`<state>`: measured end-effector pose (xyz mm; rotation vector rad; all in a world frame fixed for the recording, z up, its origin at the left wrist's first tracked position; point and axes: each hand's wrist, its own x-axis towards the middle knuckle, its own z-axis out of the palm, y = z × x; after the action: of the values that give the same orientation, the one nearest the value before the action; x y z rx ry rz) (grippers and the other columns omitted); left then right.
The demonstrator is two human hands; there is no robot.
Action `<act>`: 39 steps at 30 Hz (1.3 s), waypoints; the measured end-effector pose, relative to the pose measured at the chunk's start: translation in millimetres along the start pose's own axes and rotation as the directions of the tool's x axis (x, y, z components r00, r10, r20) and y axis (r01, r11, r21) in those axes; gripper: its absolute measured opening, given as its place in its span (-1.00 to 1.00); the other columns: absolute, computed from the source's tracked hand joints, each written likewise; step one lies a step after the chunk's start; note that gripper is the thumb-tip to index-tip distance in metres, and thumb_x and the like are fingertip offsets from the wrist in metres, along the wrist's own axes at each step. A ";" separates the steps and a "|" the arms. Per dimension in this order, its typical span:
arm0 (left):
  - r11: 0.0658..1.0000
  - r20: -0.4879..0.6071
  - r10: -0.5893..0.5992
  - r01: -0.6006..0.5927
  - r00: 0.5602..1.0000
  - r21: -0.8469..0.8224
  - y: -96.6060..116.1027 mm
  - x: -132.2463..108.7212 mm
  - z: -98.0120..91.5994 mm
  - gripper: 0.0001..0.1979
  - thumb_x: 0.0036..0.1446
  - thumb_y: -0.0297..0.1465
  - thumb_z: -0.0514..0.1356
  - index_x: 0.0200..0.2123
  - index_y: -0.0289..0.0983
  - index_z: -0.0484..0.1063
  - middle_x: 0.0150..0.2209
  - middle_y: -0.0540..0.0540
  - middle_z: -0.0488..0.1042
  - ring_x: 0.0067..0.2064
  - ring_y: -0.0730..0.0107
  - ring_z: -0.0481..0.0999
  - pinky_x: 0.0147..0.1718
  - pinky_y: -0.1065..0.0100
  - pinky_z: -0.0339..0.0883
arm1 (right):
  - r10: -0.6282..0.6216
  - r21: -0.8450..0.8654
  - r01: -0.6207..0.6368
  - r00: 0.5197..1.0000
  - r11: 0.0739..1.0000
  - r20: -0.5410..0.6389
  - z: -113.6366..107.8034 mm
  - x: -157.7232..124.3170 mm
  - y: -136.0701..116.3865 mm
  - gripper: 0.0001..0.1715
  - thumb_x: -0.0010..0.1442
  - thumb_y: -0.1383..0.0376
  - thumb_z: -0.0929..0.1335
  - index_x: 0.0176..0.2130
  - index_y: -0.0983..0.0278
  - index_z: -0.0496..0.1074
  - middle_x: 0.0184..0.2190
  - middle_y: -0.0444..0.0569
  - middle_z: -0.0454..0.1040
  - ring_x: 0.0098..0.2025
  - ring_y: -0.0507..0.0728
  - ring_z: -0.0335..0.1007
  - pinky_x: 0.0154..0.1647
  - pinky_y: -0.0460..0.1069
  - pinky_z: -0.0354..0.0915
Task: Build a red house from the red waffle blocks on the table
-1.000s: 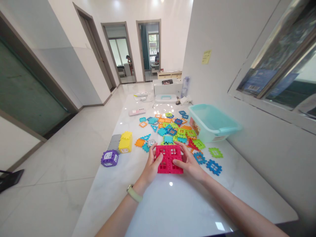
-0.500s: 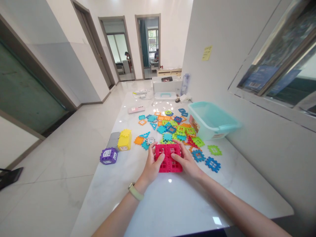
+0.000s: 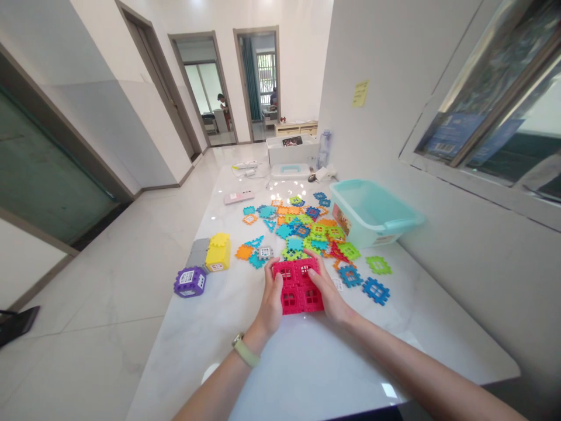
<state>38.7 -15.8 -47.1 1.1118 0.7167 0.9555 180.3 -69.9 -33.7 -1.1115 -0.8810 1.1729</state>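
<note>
My left hand (image 3: pixel 270 305) and my right hand (image 3: pixel 326 286) clasp the two sides of a red house of interlocking plastic panels (image 3: pixel 297 286), which rests on the white marble table (image 3: pixel 280 368). Its window panels show on the top and front. A pale green band (image 3: pixel 245 351) circles my left wrist. Just beyond my fingertips lies a loose heap of colourful interlocking panels (image 3: pixel 298 231). To the left stand a purple block house (image 3: pixel 189 281), a yellow block house (image 3: pixel 218 252) and a grey block piece (image 3: pixel 198 252).
A pale teal plastic bin (image 3: pixel 372 210) stands on the table at the right, by the wall. Several blue and green panels lie before it. Farther back are a white box (image 3: pixel 291 149), a bottle (image 3: pixel 324 149) and a pink object (image 3: pixel 239 197). A person (image 3: pixel 223 108) stands in a distant room.
The red panels have shifted from a flatter spread into a more box-like shape. My hands have moved from above them onto their sides. The view has drifted slightly left.
</note>
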 end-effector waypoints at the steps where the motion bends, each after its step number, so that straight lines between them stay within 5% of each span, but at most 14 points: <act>1: 1.000 -0.014 0.012 -0.012 1.000 0.014 -1.3 -0.8 0.9 -0.51 0.27 0.00 0.06 0.15 -0.10 0.16 0.16 -0.13 0.27 0.17 0.14 0.33 0.16 0.14 0.23 | -0.020 -0.010 0.019 1.000 1.000 -0.009 0.5 -0.5 0.2 -0.36 0.29 -0.04 0.25 0.25 0.06 0.05 0.01 -0.02 0.36 0.00 0.24 0.38 0.09 0.19 0.29; 11: 0.999 -0.039 0.039 -0.037 0.999 0.036 -2.7 -2.0 -0.1 -0.50 0.24 -0.03 0.12 0.14 -0.14 0.20 0.17 -0.16 0.28 0.20 0.10 0.30 0.16 0.14 0.23 | -0.010 -0.017 0.010 0.999 1.000 -0.051 2.4 -0.1 6.3 -0.38 0.28 -0.07 0.24 0.22 0.06 0.08 -0.09 -0.03 0.39 -0.12 0.23 0.42 -0.02 0.17 0.35; 18: 1.000 0.087 0.003 -0.001 0.996 -0.027 6.3 0.1 -0.7 -0.44 0.26 -0.10 0.14 0.24 -0.06 0.05 0.25 -0.14 0.19 0.24 0.11 0.27 0.20 0.11 0.19 | 0.002 -0.003 -0.002 0.999 1.000 -0.047 -1.5 6.1 2.9 -0.38 0.27 -0.06 0.26 0.22 0.07 0.11 -0.02 -0.02 0.39 -0.05 0.24 0.42 0.03 0.19 0.34; 21: 0.981 0.134 0.156 -0.169 0.979 0.091 14.5 -2.7 -3.8 -0.37 0.19 -0.12 0.21 0.26 -0.09 0.07 0.30 -0.17 0.09 0.34 0.04 0.08 0.30 0.06 -0.02 | 0.014 0.047 -0.011 0.998 0.999 -0.066 -2.4 7.8 -2.0 -0.41 0.26 -0.04 0.28 0.20 0.06 0.15 0.02 -0.01 0.40 -0.01 0.26 0.41 0.06 0.20 0.32; 25: 0.846 0.312 0.364 -0.452 0.877 0.282 23.6 -4.1 -10.4 -0.06 -0.20 -0.21 0.49 0.23 -0.17 0.16 0.35 -0.27 -0.05 0.39 -0.15 -0.14 0.34 -0.04 -0.23 | 0.021 0.106 -0.013 0.996 0.994 -0.081 -3.0 7.6 -9.4 -0.42 0.25 -0.02 0.30 0.19 0.07 0.18 0.00 -0.01 0.44 -0.04 0.27 0.44 0.02 0.20 0.35; 28: 0.814 0.312 0.399 -0.490 0.862 0.312 23.3 -2.2 -13.6 0.04 -0.34 -0.28 0.55 0.22 -0.22 0.13 0.31 -0.37 0.00 0.36 -0.25 -0.04 0.31 -0.11 -0.13 | 0.025 0.087 -0.020 0.998 0.996 -0.061 -2.8 5.7 -13.6 -0.46 0.23 -0.01 0.32 0.14 0.08 0.22 -0.03 -0.02 0.45 -0.11 0.25 0.46 -0.05 0.18 0.37; 34: 0.745 0.356 0.444 -0.560 0.822 0.363 13.8 0.2 -17.0 0.10 -0.12 -0.23 0.47 0.31 -0.15 -0.20 0.30 -0.38 -0.05 0.28 -0.16 0.17 0.19 0.00 0.18 | 0.035 0.103 -0.028 0.998 0.994 -0.061 1.5 3.8 -15.0 -0.58 0.21 0.00 0.33 -0.01 0.11 0.27 -0.13 -0.06 0.46 -0.16 0.22 0.45 -0.14 0.13 0.38; 39: 0.744 0.316 0.424 -0.525 0.849 0.413 17.9 0.2 -17.0 0.10 -0.17 -0.23 0.48 0.32 -0.16 -0.12 0.27 -0.36 0.05 0.26 -0.17 0.19 0.17 0.01 0.21 | 0.032 0.134 -0.031 0.999 0.991 -0.007 -2.1 3.7 -15.4 -0.52 0.24 -0.08 0.28 0.03 0.10 0.26 -0.08 -0.03 0.46 -0.09 0.25 0.45 -0.04 0.17 0.36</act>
<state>19.3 -6.1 -35.2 1.8848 0.5162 1.0970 186.8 -67.0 -19.4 -1.0238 -0.7691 1.2340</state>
